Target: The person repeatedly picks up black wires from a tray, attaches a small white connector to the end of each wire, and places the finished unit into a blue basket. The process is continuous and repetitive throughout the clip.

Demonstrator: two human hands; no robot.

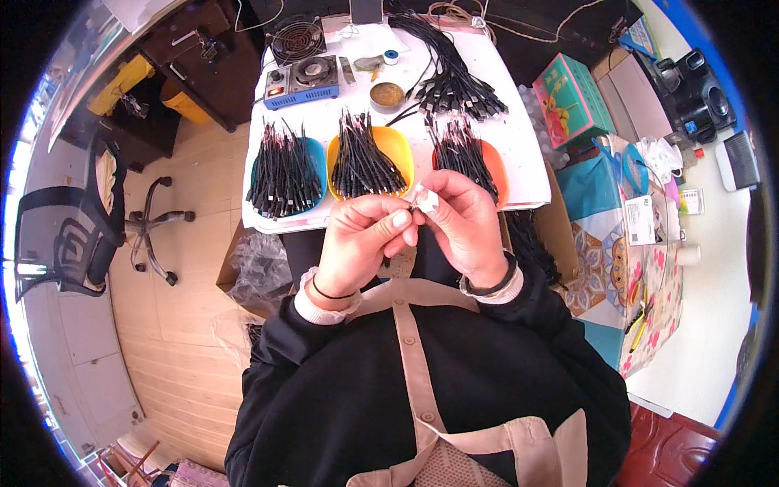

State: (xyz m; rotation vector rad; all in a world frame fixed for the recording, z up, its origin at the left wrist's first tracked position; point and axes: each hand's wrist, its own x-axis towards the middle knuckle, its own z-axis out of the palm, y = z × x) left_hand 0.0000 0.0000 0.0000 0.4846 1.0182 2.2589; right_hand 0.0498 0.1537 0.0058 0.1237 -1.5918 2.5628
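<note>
My left hand and my right hand meet in front of the table's near edge, fingertips pinched together. A small dark thing shows between them; most of it is hidden, so its kind cannot be told. White wrap covers a fingertip of the right hand. Just beyond the hands, bundles of black cables lie in three trays: a blue tray at left, a yellow tray in the middle and an orange tray at right. The cables' far ends show pinkish bare wires.
On the white table stand a blue heating device, a round tin, a small spool and another black cable pile. A cardboard box sits at right, a plastic-lined box at left, a swivel chair farther left.
</note>
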